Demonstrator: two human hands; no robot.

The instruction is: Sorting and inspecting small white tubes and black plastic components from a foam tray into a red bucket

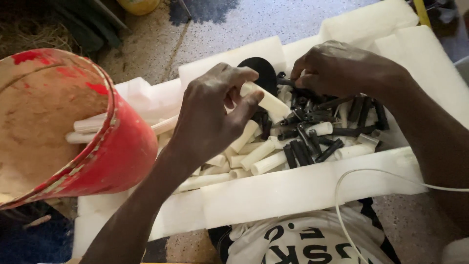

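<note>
The white tube [266, 101] sits pinched in the left hand [215, 115], thumb below and fingertips above, held just over the heap in the white foam tray [293, 190]. Its long axis runs from upper left down to lower right, and the free end points toward the right hand [342, 68], which is the nearer of the two to that end. The right hand is curled shut over the pile of small black pieces [312, 124], fingertips closed on one black piece [288, 82] at the top of the heap, just beside the tube's upper end. So the black piece lies up and to the right of the left hand's grip, close to the tube but not quite touching it as far as I can see. More white tubes [254, 156] lie loose beneath the left wrist. A red bucket [122, 142] tilts at the left, a few tubes [88, 129] poking from its mouth. A thin white cord [361, 173] loops across the tray's near wall
</note>
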